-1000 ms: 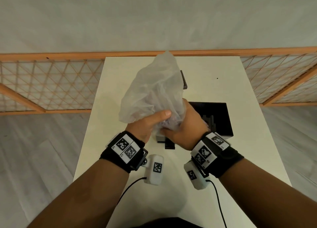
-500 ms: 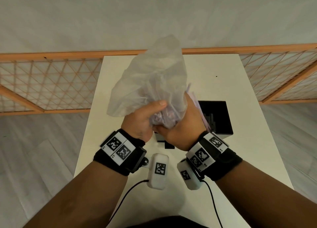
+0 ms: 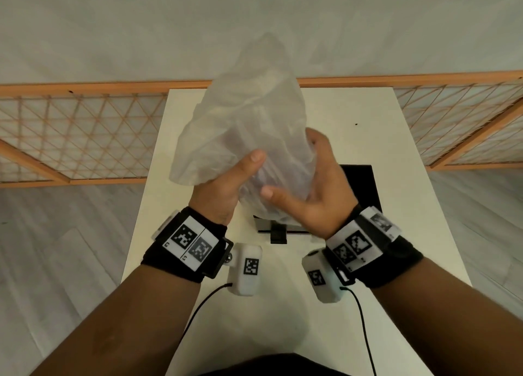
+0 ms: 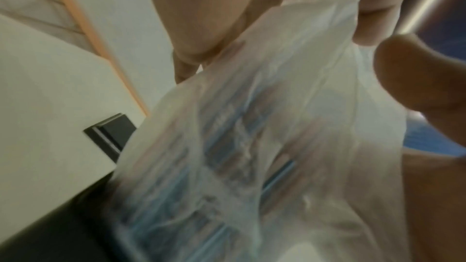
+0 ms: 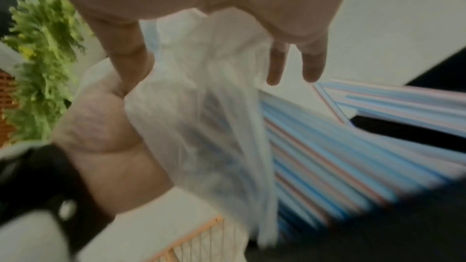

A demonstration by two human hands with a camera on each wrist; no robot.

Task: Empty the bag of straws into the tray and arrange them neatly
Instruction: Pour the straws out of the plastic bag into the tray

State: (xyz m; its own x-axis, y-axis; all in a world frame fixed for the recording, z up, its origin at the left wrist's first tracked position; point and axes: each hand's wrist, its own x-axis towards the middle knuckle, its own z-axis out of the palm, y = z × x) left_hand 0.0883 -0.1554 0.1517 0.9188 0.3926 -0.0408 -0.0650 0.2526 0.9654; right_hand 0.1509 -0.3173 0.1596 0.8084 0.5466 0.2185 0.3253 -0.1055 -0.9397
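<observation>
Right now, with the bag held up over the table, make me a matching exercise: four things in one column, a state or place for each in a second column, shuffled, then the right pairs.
Things
1. plastic bag
2. straws
3. black tray
4. left hand

States or places
A. sits on the white table, partly hidden behind the right hand
B. blue and pink striped, sliding out below the bag
C. translucent, crumpled, held up between both hands
D. grips the bag, thumb pressed on its side

Pairs: 1-C, 2-B, 3-A, 4-D
</observation>
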